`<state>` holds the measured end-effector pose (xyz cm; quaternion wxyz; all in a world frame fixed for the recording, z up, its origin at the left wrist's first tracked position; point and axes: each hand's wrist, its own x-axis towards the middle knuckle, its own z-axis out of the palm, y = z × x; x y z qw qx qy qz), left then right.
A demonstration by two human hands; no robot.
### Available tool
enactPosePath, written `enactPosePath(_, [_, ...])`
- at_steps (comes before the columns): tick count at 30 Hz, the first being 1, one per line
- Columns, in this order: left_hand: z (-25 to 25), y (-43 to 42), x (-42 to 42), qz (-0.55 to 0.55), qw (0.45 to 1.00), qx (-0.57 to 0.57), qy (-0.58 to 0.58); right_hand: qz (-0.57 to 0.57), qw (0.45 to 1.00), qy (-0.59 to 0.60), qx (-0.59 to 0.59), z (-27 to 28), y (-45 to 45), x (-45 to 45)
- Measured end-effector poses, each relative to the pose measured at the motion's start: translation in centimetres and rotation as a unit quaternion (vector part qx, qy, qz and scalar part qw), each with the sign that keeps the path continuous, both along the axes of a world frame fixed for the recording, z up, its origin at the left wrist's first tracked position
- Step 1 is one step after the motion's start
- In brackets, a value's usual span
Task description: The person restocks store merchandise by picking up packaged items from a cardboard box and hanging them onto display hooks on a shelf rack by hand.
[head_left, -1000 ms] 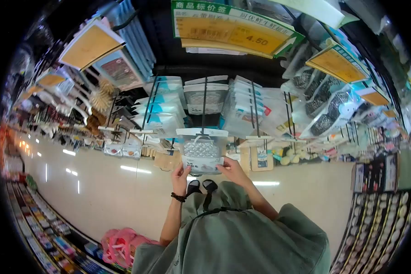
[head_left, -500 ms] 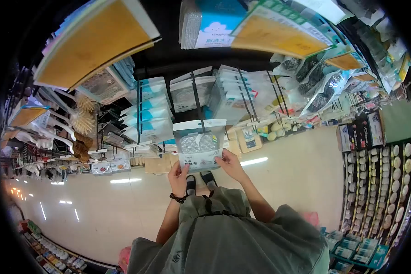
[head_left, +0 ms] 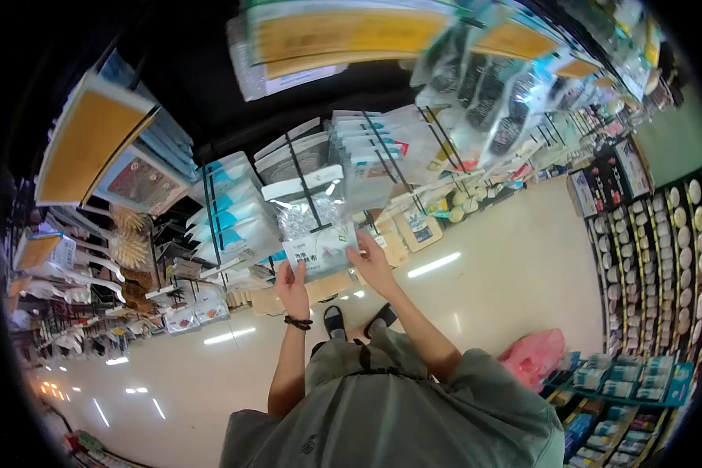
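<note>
A clear plastic packet of silvery mesh cleaning cloth (head_left: pixel 320 253) with a white printed label is in front of me, its top overlapped by a metal display hook. My left hand (head_left: pixel 292 292) is at the packet's lower left corner, thumb in front and fingers at the edge. At the lower right edge, my right hand (head_left: pixel 372 269) pinches the packet between thumb and fingers. A dark beaded bracelet circles my left wrist. Behind the packet, similar grey packets (head_left: pixel 292 156) hang on the hook. Blue-and-white packets (head_left: pixel 234 207) hang to the left.
Yellow price cards (head_left: pixel 97 140) jut out from the rack above. Brushes (head_left: pixel 129 234) hang at the left. Several dark mesh packs (head_left: pixel 487 101) hang at upper right. A pink plastic bag (head_left: pixel 532 357) is behind me on the right, beside a shelf of boxed goods (head_left: pixel 624 378).
My view has turned, so the rack appears shifted left and tilted. Both hands have stayed by the packet's lower corners. More of the pink bag shows.
</note>
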<state>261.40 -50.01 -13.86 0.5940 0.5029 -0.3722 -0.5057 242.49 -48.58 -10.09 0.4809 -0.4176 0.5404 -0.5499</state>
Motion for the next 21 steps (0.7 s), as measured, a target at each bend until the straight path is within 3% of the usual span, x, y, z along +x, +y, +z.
enactPosePath(3, [0.0, -2.6, -0.4, 0.017, 0.999, -0.006, -0.028, -0.103, 0.954, 0.251, -0.127, -0.3, -0.1, -0.5])
enactPosePath(5, [2.2, -4.1, -1.5, 0.022, 0.999, -0.008, -0.029, -0.108, 0.951, 0.261, -0.125, -0.1, 1.2, -1.9])
enactPosePath(6, [0.8, -5.4, -1.5, 0.03, 0.999, -0.021, -0.027, -0.112, 0.949, 0.266, -0.123, 0.1, 2.1, -2.7])
enactPosePath(9, [-1.7, -7.9, -1.5, 0.028, 0.999, 0.023, 0.013, 0.005, 0.993, 0.115, 0.001, 0.9, 6.0, -6.2])
enactPosePath(10, [-4.6, -8.9, -1.2, 0.049, 0.996, 0.072, 0.011, 0.03, 0.994, 0.1, 0.012, 1.0, 7.4, -7.6])
enactPosePath(13, [-5.8, -8.2, -3.3, 0.088, 0.988, 0.118, 0.035, 0.075, 0.994, 0.082, 0.025, 2.4, 11.7, -12.5])
enactPosePath(17, [-13.8, -4.7, -4.7, 0.062, 0.99, 0.12, -0.034, 0.033, 0.993, 0.078, -0.076, 13.3, 17.4, -18.5])
enactPosePath(19, [-14.4, -1.2, -7.1, -0.114, 0.986, 0.116, -0.036, -0.038, 0.985, 0.076, -0.15, 21.3, 21.1, -20.5])
enactPosePath(21, [-16.0, 1.3, -10.7, -0.156, 0.965, 0.21, -0.019, -0.012, 0.967, 0.031, -0.251, 27.7, 25.3, -22.3])
